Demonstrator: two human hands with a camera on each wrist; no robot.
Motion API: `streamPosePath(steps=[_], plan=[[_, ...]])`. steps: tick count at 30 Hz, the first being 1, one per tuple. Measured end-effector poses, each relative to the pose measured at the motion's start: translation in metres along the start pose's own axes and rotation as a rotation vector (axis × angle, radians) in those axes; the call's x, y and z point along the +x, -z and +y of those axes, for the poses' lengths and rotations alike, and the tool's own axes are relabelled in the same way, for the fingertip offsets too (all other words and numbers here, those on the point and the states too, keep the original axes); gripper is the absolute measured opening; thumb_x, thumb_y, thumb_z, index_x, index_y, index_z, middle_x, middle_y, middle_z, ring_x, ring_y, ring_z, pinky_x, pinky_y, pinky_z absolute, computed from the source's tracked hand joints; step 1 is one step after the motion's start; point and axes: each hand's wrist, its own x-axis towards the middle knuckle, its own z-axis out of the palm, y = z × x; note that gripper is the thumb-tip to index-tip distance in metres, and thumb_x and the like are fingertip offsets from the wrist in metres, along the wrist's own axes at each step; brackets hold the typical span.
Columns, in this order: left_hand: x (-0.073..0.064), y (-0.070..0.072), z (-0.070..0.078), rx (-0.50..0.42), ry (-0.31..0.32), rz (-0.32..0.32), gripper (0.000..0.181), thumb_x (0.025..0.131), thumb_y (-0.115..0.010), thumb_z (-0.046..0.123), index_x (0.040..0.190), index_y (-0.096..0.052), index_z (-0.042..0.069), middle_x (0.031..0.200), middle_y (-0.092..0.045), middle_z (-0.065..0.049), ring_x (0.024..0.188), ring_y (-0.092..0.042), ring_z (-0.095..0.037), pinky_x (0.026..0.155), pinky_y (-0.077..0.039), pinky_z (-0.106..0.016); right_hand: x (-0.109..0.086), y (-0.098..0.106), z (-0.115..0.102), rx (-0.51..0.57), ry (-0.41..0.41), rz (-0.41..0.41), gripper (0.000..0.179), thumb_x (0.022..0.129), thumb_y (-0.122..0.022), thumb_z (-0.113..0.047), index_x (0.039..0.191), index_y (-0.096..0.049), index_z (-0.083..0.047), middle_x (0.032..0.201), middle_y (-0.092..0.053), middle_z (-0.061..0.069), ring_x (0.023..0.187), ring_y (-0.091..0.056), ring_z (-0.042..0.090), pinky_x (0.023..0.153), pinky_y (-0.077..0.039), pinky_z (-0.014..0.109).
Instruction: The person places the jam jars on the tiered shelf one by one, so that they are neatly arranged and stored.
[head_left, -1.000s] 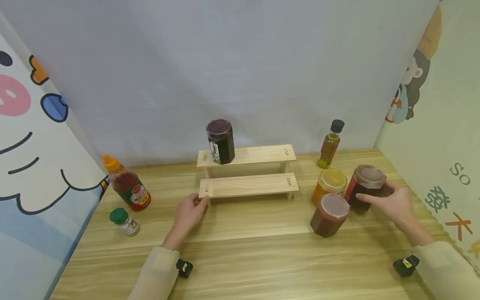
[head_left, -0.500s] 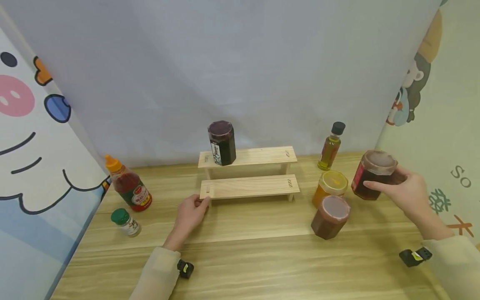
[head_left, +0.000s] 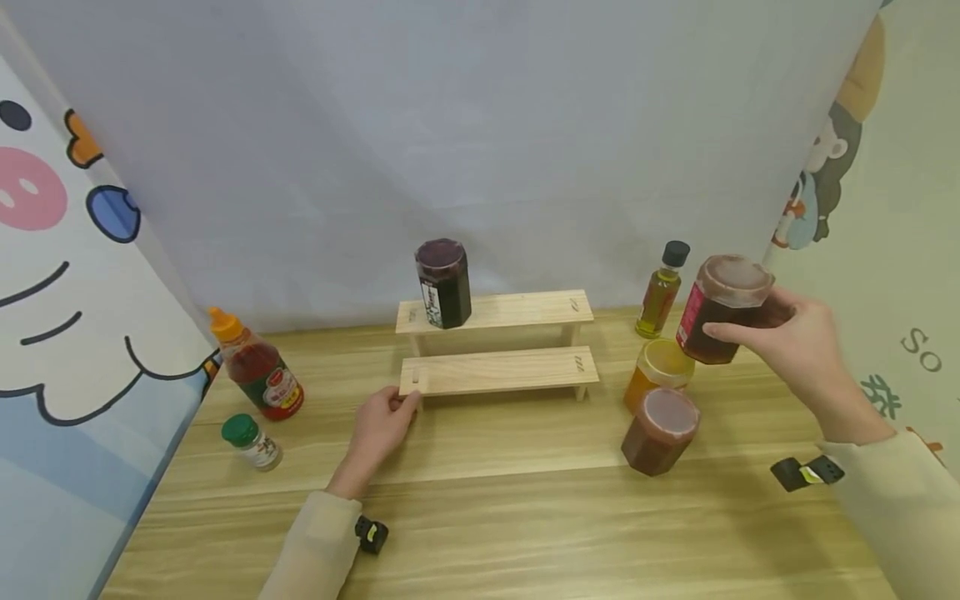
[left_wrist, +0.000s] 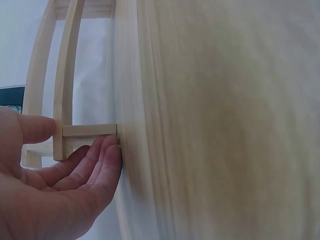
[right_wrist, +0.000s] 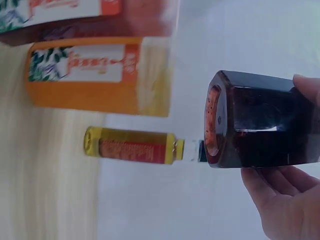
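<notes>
My right hand (head_left: 802,354) grips a dark red jar (head_left: 726,310) with a pink label and holds it up off the table, behind the amber jar. In the right wrist view, the dark jar's (right_wrist: 265,122) base faces left, with the thumb on one side and fingers on the other. At the front left corner of a two-step wooden shelf (head_left: 498,372), my left hand (head_left: 381,427) holds on. The left wrist view shows that thumb on the lower board (left_wrist: 64,100) and the fingers curled by its leg. A dark purple jar (head_left: 444,287) stands on the upper step's left part.
An amber jar (head_left: 660,375) and a reddish-brown jar (head_left: 658,433) stand on the table at right, an oil bottle (head_left: 660,292) behind them. Far left are a red sauce bottle (head_left: 266,375) and a green-capped shaker (head_left: 253,442). A pale curtain (head_left: 480,150) rises behind the shelf.
My right hand has lifted the dark red jar off the table, first up and to the right, then higher and back leftward. The left hand has stayed at the shelf's corner.
</notes>
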Motion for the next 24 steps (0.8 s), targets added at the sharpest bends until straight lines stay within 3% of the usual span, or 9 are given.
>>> streamPosePath(steps=[15,24], plan=[[0.000,-0.002,0.001,-0.009,-0.004,-0.006,0.032,0.097,-0.055,0.031,0.102,-0.065,0.001,0.084,-0.066,-0.006,0.075,-0.061,-0.020,0.069,-0.048,-0.037,0.031,-0.048,-0.053,0.042,0.014,-0.079,0.067,0.071,-0.085,-0.034,0.127,-0.058,-0.009,0.116,-0.064,0.008,0.101,-0.062,0.015,0.082,-0.048,0.025],[0.000,-0.002,-0.002,-0.029,0.002,-0.023,0.033,0.098,-0.054,0.033,0.102,-0.065,0.001,0.085,-0.066,-0.006,0.075,-0.061,-0.019,0.069,-0.048,-0.037,0.054,-0.089,-0.066,0.069,0.035,-0.071,0.067,0.066,-0.088,-0.038,0.121,-0.062,-0.009,0.111,-0.066,0.007,0.098,-0.062,0.018,0.083,-0.049,0.035]])
